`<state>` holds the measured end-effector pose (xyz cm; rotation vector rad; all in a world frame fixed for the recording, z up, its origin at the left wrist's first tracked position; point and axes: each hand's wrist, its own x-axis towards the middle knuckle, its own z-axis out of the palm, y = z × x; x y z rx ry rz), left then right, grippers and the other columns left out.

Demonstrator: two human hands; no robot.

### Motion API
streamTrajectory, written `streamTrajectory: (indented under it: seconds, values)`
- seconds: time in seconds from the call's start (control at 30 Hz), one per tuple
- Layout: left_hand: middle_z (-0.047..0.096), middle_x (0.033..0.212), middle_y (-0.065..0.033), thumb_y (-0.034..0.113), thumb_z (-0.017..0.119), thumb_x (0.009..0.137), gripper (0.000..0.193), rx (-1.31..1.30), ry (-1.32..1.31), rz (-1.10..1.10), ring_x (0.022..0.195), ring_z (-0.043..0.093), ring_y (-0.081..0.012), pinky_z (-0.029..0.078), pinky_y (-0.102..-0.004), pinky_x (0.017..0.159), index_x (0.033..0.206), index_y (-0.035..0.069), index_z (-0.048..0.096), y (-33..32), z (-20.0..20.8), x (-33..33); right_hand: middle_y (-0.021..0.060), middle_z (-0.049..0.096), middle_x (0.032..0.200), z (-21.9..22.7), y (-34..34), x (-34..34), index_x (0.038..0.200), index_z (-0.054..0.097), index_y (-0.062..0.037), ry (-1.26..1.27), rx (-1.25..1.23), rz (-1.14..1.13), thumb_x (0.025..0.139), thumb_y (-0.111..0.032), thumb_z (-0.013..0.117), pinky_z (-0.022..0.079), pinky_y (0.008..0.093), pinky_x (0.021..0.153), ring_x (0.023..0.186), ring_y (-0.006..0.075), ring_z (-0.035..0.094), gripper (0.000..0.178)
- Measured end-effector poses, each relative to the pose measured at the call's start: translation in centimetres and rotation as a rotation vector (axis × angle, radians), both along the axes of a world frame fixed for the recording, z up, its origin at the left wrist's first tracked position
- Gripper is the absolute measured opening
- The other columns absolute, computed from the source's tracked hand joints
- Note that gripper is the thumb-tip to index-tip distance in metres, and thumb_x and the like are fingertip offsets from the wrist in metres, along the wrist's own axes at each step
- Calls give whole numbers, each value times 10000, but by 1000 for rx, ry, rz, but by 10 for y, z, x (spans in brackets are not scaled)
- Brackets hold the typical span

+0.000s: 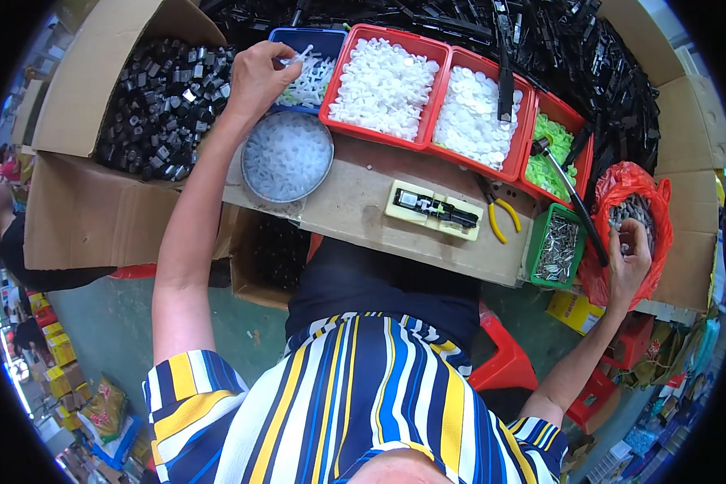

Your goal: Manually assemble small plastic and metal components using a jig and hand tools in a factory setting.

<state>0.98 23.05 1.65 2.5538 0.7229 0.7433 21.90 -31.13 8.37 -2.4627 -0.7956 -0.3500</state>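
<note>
Step in hand: you are picking parts with both hands at once, it seems, gathering pieces for the jig (436, 210) on the board (355, 202).
Right hand (629, 260): you are reaching out into the red bag (637, 189), fingers curling onto small grey metal pieces; whether one is pinched, I cannot tell.
Left hand (254, 77): you are stretching far forward over the blue tray (315, 40), thumb and fingertips pinching a white plastic part (298, 56).
Next move: probably calls for bringing both pieces back to the jig.

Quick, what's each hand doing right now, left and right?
Left hand: closed, pinching a small white plastic piece over the blue tray.
Right hand: fingers curled into the red bag; grip cannot be told.
</note>
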Motion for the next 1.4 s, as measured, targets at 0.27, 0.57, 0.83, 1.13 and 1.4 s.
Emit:
streamTrajectory:
  seconds: [0.27,0.57,0.83,1.13,1.4]
  values:
    - [736,868,-107,148,761,816,221,-275,-88,-7,774,708,-157,568,-278,738,972,-7,736,-22,21,-26,23,578,794,2,10,-9,957,608,-5,3,23,24,868,12,662,403,239,600,677,87,520,105]
    - [678,881,-137,29,716,813,154,-38,138,-265,729,673,-243,534,-314,656,952,-34,699,-62,25,-75,44,579,848,-1,51,-29,982,599,15,40,56,176,843,68,652,469,255,712,755,115,559,157]
    - [653,860,-143,33,708,806,148,26,187,-382,744,651,-303,507,-361,664,939,-25,683,-74,6,-70,28,592,852,2,77,-47,992,600,-2,50,43,233,837,68,658,462,233,681,741,79,555,180]
    - [701,891,-39,70,716,872,166,-535,-77,-220,756,635,-91,501,-222,678,1011,-21,719,-108,38,-76,65,671,971,-33,125,-91,1049,632,35,569,589,390,871,81,653,521,239,778,899,129,675,185]
    - [690,880,-19,51,716,888,176,-1031,-254,-219,803,632,-64,518,-199,723,1038,-41,715,-167,25,-62,90,676,999,-60,180,-137,1058,621,44,882,935,483,890,74,648,545,247,807,908,148,687,172]
